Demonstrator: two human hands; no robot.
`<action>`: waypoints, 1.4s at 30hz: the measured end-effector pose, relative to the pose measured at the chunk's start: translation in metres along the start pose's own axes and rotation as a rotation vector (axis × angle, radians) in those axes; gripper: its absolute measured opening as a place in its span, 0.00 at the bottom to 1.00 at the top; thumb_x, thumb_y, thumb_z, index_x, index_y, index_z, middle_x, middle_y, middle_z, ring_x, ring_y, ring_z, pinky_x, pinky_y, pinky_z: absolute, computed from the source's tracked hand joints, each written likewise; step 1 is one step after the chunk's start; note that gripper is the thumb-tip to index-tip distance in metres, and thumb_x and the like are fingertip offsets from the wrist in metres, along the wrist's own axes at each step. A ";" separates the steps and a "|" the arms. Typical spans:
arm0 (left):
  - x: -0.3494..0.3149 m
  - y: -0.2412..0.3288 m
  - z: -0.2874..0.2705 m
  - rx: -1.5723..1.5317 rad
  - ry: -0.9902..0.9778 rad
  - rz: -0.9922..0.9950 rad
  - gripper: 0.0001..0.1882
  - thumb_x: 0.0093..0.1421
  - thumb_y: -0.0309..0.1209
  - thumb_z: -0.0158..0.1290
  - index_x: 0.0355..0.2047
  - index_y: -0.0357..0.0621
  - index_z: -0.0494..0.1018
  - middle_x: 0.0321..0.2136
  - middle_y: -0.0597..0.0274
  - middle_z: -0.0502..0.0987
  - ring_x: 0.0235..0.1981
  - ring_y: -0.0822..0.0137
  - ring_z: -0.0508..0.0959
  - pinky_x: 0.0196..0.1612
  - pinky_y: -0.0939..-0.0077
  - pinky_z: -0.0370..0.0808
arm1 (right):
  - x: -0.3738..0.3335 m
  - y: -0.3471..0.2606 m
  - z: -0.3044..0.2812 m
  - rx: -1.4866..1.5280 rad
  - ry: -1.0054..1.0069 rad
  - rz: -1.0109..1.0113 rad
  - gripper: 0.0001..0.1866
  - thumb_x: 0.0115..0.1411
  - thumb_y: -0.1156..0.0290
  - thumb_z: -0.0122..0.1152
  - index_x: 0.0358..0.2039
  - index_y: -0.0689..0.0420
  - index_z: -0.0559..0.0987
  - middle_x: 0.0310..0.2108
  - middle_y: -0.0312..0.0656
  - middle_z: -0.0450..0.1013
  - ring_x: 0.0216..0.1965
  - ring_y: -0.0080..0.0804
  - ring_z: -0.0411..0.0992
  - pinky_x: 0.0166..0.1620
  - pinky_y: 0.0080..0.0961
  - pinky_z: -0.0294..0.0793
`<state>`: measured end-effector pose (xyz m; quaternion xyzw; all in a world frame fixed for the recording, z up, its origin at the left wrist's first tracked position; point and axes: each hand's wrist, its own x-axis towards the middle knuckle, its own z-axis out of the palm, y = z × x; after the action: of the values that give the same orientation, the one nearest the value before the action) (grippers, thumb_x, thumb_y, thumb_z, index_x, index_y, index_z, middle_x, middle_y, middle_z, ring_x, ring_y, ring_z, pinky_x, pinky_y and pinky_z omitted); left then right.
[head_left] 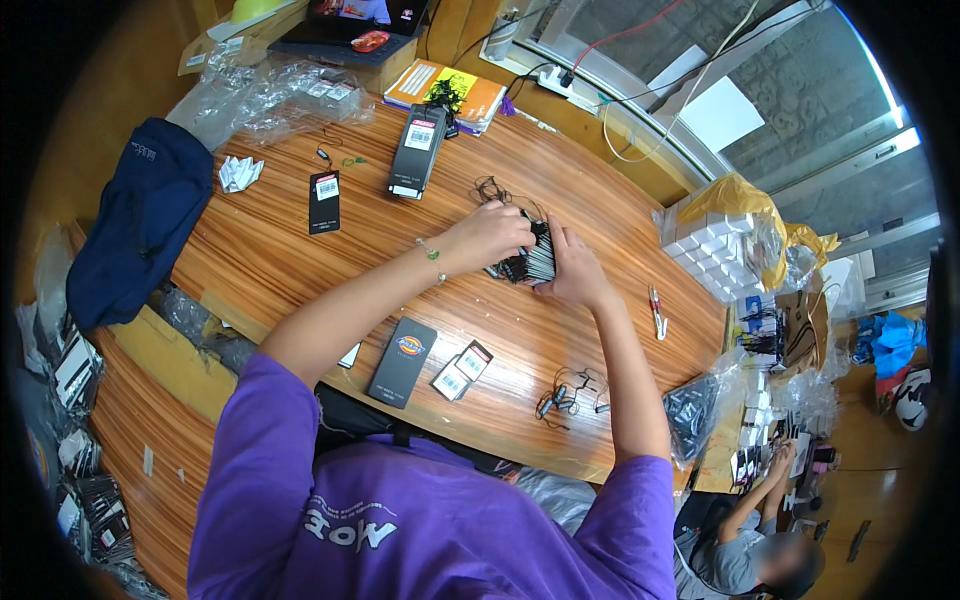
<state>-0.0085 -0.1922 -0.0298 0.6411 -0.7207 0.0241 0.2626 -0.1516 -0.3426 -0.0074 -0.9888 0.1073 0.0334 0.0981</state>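
Observation:
A thick stack of hang tags (541,258) stands on edge on the wooden table (330,275), with its tag edges showing side by side. My left hand (492,238) reaches over it from the left, fingers closed at its near-left end among black strings. On the right, my right hand (574,268) grips its side, thumb and fingers around it. Loose black cords (490,190) lie just beyond my left hand. What my left fingertips pinch exactly is hidden. Beyond them stands another pile of dark tags (417,150) with a white label on top.
Nearer me lie a dark grey tag (403,362), labelled tags (463,370) and string loops (573,394). Red-handled pliers (657,313) are at right, white boxes (710,250) beyond. At left are a single tag (324,203) and a navy bag (140,220). Another person (745,550) sits lower right.

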 end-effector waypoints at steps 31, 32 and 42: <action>0.052 0.026 0.099 -0.626 0.604 -0.582 0.18 0.59 0.25 0.42 0.51 0.35 0.61 0.47 0.47 0.68 0.50 0.52 0.66 0.54 0.67 0.62 | -0.003 0.005 0.000 0.181 0.101 0.081 0.44 0.31 0.61 0.73 0.49 0.62 0.62 0.41 0.54 0.70 0.44 0.50 0.69 0.44 0.38 0.70; 0.053 0.026 0.097 -0.628 0.553 -0.599 0.18 0.59 0.25 0.42 0.51 0.36 0.61 0.46 0.47 0.68 0.50 0.52 0.67 0.54 0.67 0.62 | -0.004 0.007 -0.001 0.163 0.098 0.088 0.44 0.31 0.60 0.73 0.49 0.62 0.62 0.41 0.54 0.70 0.44 0.50 0.69 0.44 0.38 0.70; 0.041 0.002 0.073 -1.238 0.282 -0.534 0.36 0.60 0.38 0.47 0.61 0.36 0.42 0.60 0.41 0.48 0.62 0.53 0.51 0.60 0.69 0.54 | -0.007 0.013 0.000 0.098 0.138 0.097 0.42 0.31 0.58 0.73 0.46 0.60 0.64 0.37 0.55 0.71 0.40 0.50 0.71 0.40 0.38 0.71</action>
<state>-0.0379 -0.2567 -0.0752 0.5195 -0.3779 -0.3743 0.6688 -0.1608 -0.3534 -0.0088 -0.9764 0.1632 -0.0354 0.1369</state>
